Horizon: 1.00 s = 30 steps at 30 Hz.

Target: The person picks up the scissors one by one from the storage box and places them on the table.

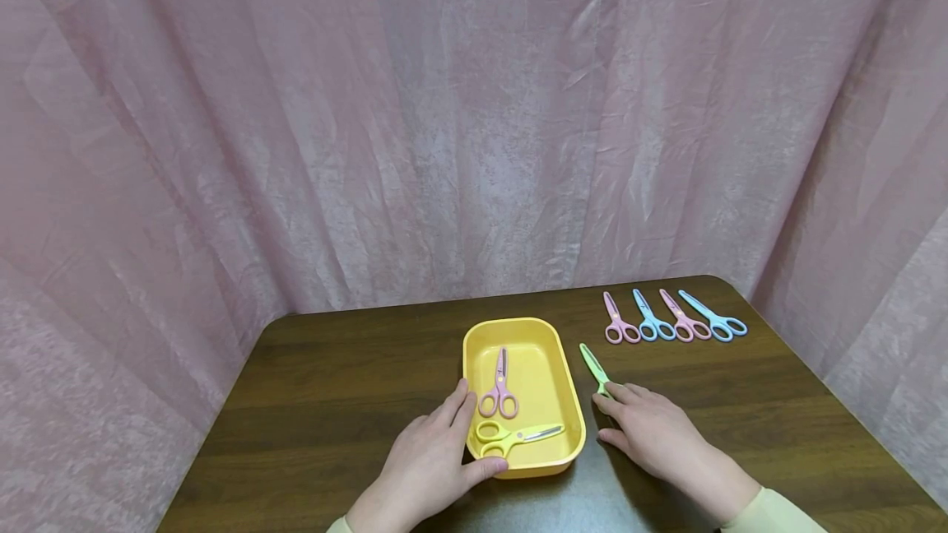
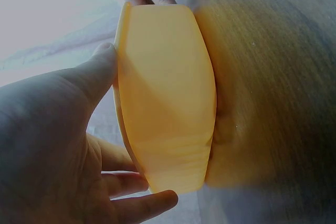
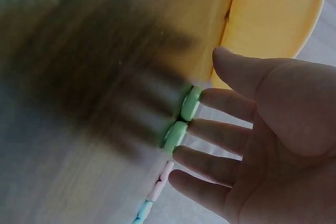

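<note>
My left hand [image 1: 429, 459] grips the near left corner of a yellow tray [image 1: 539, 381], its thumb on the front rim and its fingers along the left side. Inside the tray lie pink scissors [image 1: 501, 381], blades pointing away, and yellow scissors [image 1: 513, 437] lying crosswise with blades to the right. Just right of the tray, green scissors [image 1: 592, 363] lie on the table. Over their handles rests my right hand [image 1: 652, 430], partly hiding them in the head view. In the right wrist view its extended fingertips touch the green handles [image 3: 176, 136], with the thumb apart.
Farther back on the right of the brown wooden table [image 1: 355, 377] stands a row of pink scissors [image 1: 616, 321], blue scissors [image 1: 648, 319], more pink scissors [image 1: 683, 319] and more blue scissors [image 1: 711, 317]. A pink curtain [image 1: 474, 146] hangs behind the table.
</note>
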Tool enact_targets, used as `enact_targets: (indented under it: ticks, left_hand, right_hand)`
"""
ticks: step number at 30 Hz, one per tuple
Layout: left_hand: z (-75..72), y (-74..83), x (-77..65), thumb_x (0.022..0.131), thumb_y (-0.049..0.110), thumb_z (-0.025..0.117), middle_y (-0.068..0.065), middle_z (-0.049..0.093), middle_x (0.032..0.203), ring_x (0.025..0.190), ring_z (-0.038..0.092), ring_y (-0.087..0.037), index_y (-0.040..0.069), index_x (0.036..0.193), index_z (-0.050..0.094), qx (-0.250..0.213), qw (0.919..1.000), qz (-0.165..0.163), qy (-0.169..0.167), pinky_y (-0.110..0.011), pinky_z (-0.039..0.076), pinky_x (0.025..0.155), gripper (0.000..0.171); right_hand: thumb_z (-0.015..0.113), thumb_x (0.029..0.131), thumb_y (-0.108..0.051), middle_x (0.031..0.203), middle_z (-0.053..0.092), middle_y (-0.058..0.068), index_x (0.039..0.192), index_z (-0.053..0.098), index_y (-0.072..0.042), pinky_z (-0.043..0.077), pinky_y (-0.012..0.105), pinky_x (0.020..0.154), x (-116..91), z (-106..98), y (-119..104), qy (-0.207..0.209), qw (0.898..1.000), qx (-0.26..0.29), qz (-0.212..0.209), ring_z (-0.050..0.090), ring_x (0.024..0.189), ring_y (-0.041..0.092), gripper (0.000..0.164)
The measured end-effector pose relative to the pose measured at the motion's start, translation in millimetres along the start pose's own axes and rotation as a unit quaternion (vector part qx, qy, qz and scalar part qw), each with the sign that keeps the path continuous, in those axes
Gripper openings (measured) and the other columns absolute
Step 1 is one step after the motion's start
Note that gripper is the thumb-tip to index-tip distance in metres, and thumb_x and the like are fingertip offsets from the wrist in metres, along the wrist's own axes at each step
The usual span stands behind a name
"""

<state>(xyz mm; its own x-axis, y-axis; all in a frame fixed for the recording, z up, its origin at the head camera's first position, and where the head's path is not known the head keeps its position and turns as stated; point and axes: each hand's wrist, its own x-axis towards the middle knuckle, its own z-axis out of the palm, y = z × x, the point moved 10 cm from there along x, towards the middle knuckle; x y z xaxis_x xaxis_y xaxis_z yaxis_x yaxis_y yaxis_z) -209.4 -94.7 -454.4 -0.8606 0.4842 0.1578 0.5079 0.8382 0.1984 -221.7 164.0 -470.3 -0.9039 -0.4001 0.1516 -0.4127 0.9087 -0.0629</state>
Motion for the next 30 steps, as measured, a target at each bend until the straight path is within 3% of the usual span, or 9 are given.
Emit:
enact_targets:
  ticks: [30]
  left_hand:
    - [0.3,0.1,0.2,0.096,0.078,0.068,-0.018,0.046,0.170,0.143,0.061,-0.033,0.000,0.159,0.056,0.007,1.0000,0.000,0.002,-0.053,0.057,0.105,0.101]
  right_hand:
    - [0.080,0.103,-0.029,0.146,0.067,0.023,0.144,0.072,-0.006,0.056,0.063,0.101,54.7,5.0,8.4,-0.009,1.000,-0.003,-0.005,0.064,0.130,0.047,0.049]
